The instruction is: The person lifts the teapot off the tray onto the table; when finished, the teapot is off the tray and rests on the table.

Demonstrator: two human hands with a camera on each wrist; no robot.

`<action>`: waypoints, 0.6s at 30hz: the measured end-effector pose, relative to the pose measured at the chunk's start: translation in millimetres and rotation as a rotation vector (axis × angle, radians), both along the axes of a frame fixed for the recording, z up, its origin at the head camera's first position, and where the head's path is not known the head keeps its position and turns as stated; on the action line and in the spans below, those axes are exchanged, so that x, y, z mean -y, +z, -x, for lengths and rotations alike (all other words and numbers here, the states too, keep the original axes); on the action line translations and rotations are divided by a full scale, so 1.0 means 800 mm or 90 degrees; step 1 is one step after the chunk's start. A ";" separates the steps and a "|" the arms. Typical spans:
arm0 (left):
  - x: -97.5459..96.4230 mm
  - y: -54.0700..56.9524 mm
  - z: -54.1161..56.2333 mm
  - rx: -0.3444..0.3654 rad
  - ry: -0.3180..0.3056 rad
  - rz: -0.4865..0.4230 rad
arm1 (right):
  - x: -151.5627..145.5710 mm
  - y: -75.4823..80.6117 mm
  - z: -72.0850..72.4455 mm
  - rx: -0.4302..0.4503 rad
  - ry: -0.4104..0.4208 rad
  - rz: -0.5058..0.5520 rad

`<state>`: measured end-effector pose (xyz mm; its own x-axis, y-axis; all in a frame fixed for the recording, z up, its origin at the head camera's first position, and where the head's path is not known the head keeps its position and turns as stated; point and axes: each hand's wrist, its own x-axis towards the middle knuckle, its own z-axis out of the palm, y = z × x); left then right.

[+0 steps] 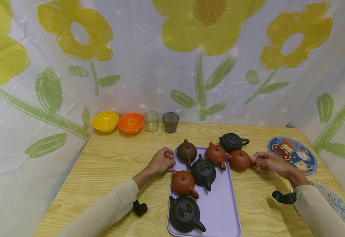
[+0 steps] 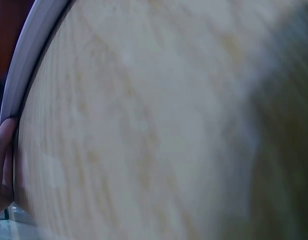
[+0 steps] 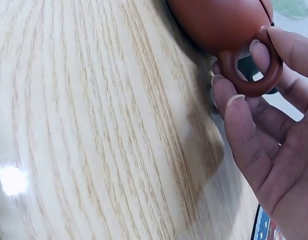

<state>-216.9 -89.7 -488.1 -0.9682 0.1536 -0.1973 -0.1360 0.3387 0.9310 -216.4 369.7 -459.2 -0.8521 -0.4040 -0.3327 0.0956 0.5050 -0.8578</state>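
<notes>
My right hand (image 1: 268, 163) holds a reddish-brown clay teapot (image 1: 239, 160) by its loop handle (image 3: 258, 90). A fingertip reaches into the loop, and the thumb presses near its top. This teapot is by the right edge of a lilac tray (image 1: 221, 204), its spout pointing left. My left hand (image 1: 162, 160) grips the tray's left rim, fingers at the edge in the left wrist view. Standing on the tray are a dark brown teapot (image 1: 186, 151), two reddish-brown teapots (image 1: 215, 153) and two black teapots (image 1: 203, 171).
Another black teapot (image 1: 231, 142) stands behind the held one. A yellow bowl (image 1: 105, 121), an orange bowl (image 1: 131, 123), a clear glass (image 1: 151, 121) and a grey glass (image 1: 171, 122) line the back left. A blue round mat (image 1: 292, 154) and a patterned mat (image 1: 335, 200) lie right.
</notes>
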 end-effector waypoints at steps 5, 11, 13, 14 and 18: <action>0.000 -0.003 0.001 0.001 0.002 0.002 | 0.001 0.000 0.000 0.008 -0.009 0.005; -0.001 -0.005 0.001 0.002 0.004 0.002 | 0.001 -0.003 0.000 0.008 -0.024 -0.005; -0.001 -0.005 0.001 0.001 0.003 0.003 | 0.001 -0.005 0.000 0.010 -0.031 -0.010; 0.000 -0.005 0.001 0.000 0.003 0.003 | 0.001 -0.005 0.000 0.010 -0.032 -0.010; 0.000 -0.005 0.001 -0.001 0.005 0.001 | 0.001 -0.006 0.000 0.005 -0.033 -0.013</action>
